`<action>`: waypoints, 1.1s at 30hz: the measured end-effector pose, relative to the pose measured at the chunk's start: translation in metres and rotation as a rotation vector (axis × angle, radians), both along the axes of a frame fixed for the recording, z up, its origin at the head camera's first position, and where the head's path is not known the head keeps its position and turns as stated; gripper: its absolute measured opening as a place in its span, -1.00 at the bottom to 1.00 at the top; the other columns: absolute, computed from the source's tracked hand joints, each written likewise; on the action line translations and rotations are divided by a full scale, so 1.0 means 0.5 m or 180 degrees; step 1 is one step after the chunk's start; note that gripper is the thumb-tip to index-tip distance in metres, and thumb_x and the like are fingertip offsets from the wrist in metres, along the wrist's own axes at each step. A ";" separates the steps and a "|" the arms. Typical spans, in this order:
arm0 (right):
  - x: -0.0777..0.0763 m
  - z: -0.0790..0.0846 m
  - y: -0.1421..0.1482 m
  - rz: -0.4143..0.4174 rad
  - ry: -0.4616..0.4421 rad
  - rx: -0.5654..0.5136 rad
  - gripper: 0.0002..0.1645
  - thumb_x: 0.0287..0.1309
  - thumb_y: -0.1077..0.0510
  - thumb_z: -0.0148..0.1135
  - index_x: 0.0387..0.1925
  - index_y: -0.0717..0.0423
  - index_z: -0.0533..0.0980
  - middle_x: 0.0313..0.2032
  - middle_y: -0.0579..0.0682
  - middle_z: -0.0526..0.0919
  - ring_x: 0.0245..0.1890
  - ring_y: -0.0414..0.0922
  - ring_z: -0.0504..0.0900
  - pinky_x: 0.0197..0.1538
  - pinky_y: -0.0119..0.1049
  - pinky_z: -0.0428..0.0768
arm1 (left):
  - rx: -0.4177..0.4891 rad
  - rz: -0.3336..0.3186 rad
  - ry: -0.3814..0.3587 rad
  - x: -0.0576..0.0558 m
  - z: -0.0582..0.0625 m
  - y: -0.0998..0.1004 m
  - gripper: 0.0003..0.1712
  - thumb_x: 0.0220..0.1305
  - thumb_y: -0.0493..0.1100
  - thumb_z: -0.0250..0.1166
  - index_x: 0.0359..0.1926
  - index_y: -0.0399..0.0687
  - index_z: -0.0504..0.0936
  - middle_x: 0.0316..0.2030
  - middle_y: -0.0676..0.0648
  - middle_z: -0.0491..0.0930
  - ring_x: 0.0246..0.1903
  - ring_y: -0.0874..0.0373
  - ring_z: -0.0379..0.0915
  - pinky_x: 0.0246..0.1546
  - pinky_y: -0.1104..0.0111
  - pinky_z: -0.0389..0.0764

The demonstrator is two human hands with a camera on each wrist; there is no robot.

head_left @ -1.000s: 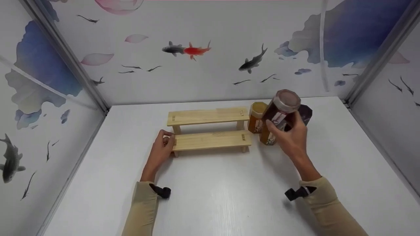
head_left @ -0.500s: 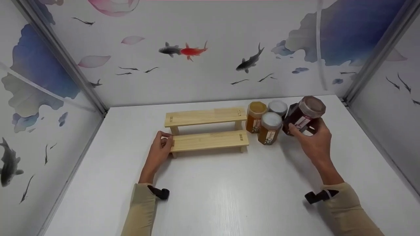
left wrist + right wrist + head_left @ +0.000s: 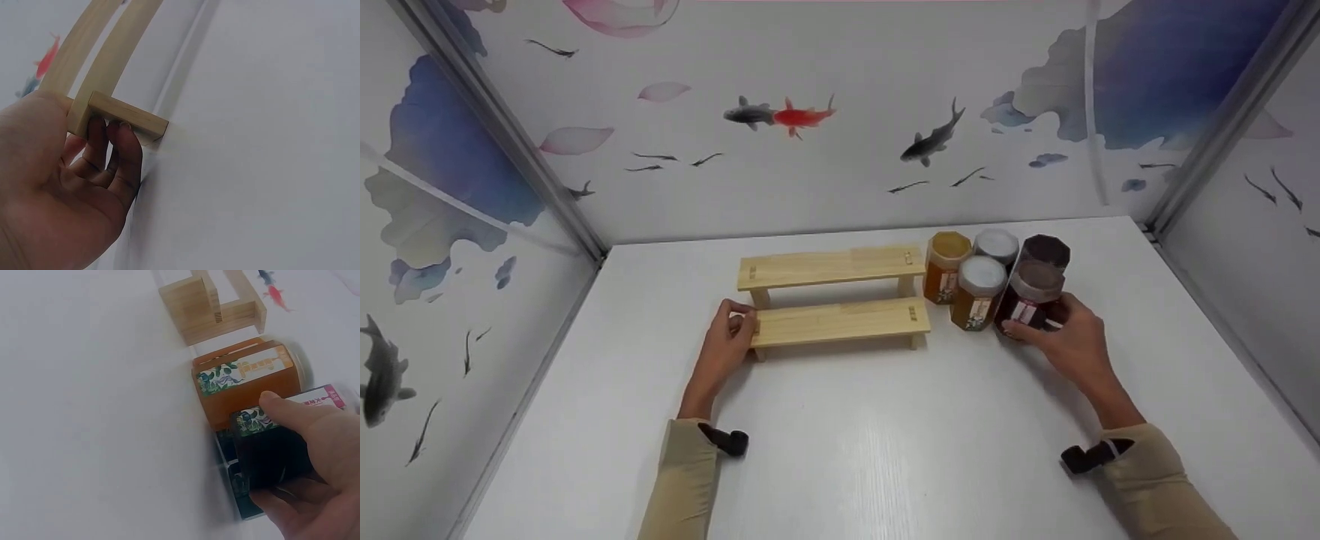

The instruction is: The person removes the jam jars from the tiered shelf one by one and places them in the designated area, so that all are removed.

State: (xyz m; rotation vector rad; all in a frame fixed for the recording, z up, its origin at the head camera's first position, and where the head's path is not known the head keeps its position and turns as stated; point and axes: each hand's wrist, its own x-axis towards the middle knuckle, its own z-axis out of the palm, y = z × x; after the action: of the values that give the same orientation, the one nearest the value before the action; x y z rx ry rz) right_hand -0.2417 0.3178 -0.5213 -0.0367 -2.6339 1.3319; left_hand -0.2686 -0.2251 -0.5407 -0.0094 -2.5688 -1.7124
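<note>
My right hand point(image 3: 1072, 334) grips a dark red jar point(image 3: 1033, 292), thumb on its labelled front and fingers round the far side. The jar stands upright at the front right of a cluster, close beside an amber jar with a whitish lid point(image 3: 979, 292). Its label and dark body point(image 3: 273, 450) show in the right wrist view. My left hand point(image 3: 725, 339) holds the left end of the lower step point(image 3: 840, 322) of a two-step wooden rack. From the left wrist view, the curled fingertips point(image 3: 126, 135) touch the wood under that end.
Behind the held jar stands another dark jar point(image 3: 1046, 251). A jar with a pale lid point(image 3: 996, 246) and an amber jar point(image 3: 947, 266) stand at the back, close to the right end of the upper step point(image 3: 829, 268). Printed panels enclose the white table point(image 3: 840, 450).
My right hand has carried the dark red jar rightward from above the amber jars, then lowered it and turned it upright in front of the dark jar. My left hand stays on the rack.
</note>
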 end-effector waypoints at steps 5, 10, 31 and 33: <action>0.003 0.003 0.004 0.0135 -0.0234 0.0191 0.14 0.17 -0.27 0.63 0.49 0.31 0.33 0.35 0.39 0.59 0.38 0.30 0.58 0.36 0.16 0.56 | -0.0047 0.0003 0.0039 -0.003 0.004 0.000 -0.66 0.71 0.04 0.12 0.22 -0.08 0.48 -0.32 -0.06 0.66 -0.34 0.16 0.54 -0.39 0.39 0.50; 0.008 0.011 0.010 0.0301 -0.0259 0.0583 -0.11 0.26 -0.06 0.60 0.39 0.39 0.45 0.23 0.45 0.67 0.26 0.37 0.64 0.28 0.27 0.57 | -0.0104 0.0024 0.0026 0.000 0.004 -0.002 -0.66 0.71 0.04 0.11 0.23 -0.08 0.47 -0.33 -0.04 0.64 -0.35 0.17 0.51 -0.38 0.39 0.49; -0.010 0.005 0.000 0.0213 -0.0137 0.0616 -0.18 0.29 -0.14 0.57 0.29 0.41 0.57 0.10 0.39 0.76 0.13 0.29 0.76 0.12 0.09 0.66 | -0.0296 0.0160 -0.0026 0.000 0.019 -0.018 -0.60 0.72 0.13 0.07 0.23 -0.05 0.54 0.15 -0.13 0.61 0.10 0.03 0.52 0.12 0.20 0.51; -0.009 0.015 0.011 0.0260 -0.0224 0.0649 -0.12 0.29 -0.26 0.54 0.29 0.39 0.59 0.10 0.37 0.77 0.12 0.27 0.77 0.07 -0.02 0.67 | -0.0300 0.0279 -0.0012 -0.001 0.025 -0.020 -0.57 0.75 0.14 0.00 0.25 -0.05 0.54 0.17 -0.16 0.60 0.08 -0.01 0.54 0.10 0.18 0.54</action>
State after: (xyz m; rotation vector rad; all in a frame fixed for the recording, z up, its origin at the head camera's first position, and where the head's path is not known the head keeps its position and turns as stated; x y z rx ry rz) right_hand -0.2462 0.3232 -0.5136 0.0544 -2.8452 1.0968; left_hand -0.2689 -0.2352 -0.5283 0.1011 -2.6084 -1.5625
